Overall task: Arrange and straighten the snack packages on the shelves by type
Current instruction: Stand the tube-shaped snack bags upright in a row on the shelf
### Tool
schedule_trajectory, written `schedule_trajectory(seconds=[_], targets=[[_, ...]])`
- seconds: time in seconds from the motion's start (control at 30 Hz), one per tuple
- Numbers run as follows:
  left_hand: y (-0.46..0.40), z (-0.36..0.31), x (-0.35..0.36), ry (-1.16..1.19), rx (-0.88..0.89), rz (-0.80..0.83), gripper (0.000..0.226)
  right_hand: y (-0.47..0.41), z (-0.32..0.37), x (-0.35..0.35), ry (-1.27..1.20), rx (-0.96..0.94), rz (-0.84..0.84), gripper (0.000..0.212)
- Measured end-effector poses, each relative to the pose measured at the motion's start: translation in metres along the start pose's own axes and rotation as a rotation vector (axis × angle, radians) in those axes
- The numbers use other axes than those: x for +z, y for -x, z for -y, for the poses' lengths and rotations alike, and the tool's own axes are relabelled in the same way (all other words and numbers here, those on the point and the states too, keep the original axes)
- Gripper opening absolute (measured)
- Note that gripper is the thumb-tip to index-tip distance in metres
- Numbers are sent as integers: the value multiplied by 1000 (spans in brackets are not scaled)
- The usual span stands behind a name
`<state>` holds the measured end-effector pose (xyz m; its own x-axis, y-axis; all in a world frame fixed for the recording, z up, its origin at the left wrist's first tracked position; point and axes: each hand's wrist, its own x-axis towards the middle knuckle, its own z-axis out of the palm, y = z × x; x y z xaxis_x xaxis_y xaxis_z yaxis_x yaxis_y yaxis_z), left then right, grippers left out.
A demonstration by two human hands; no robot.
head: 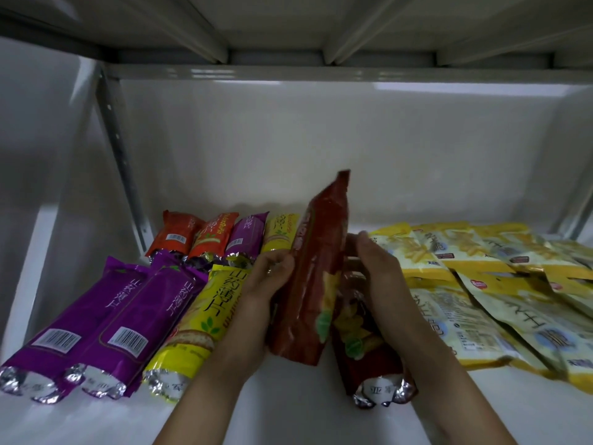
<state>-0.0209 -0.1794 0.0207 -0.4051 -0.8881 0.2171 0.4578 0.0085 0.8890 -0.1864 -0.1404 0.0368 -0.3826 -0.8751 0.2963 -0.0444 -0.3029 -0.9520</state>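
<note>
Two hands work over a white shelf (pixel 288 412) under another shelf's underside. The left hand (pixel 266 284) clasps a tilted red package (pixel 316 274), left of a second red package (pixel 369 345) lying flat, which the right hand (pixel 375 268) holds.

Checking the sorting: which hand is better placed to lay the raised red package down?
Left. The left hand already grips the raised red package; the right hand rests on the lower red package.
</note>
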Motion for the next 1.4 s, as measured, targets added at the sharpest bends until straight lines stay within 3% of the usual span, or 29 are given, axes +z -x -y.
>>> schedule_trajectory(seconds=[0.1, 0.23, 0.33, 0.5, 0.63, 0.77, 0.87, 1.03, 1.27, 1.4], targets=[[2, -3, 1, 56, -107, 88, 29, 2, -2, 0, -8, 29, 81, 43], [-2, 1, 1, -108, -53, 68, 42, 7, 9, -3, -59, -15, 49, 48], [0, 4, -1, -148, -15, 173, 57, 6, 8, -3, -44, -46, -28, 50], [1, 5, 4, -209, 17, 102, 42, 3, 5, -1, -1, -32, -29, 59], [-1, 2, 2, -106, 22, 96, 29, 5, 5, -1, -7, -5, 73, 50], [2, 1, 6, -55, 25, 106, 31, 4, 3, -5, 13, -57, 58, 39], [1, 0, 7, -35, 18, 54, 31, 3, 0, -5, 43, -74, 47, 43], [-3, -4, 0, 15, 15, -57, 33, 8, -1, -1, 139, -37, 175, 48], [4, -8, 0, -26, 3, -12, 32, 10, 3, 0, 115, -162, 77, 43], [3, -10, 3, -22, -3, -43, 37, 9, -2, -2, 208, -205, 115, 51]])
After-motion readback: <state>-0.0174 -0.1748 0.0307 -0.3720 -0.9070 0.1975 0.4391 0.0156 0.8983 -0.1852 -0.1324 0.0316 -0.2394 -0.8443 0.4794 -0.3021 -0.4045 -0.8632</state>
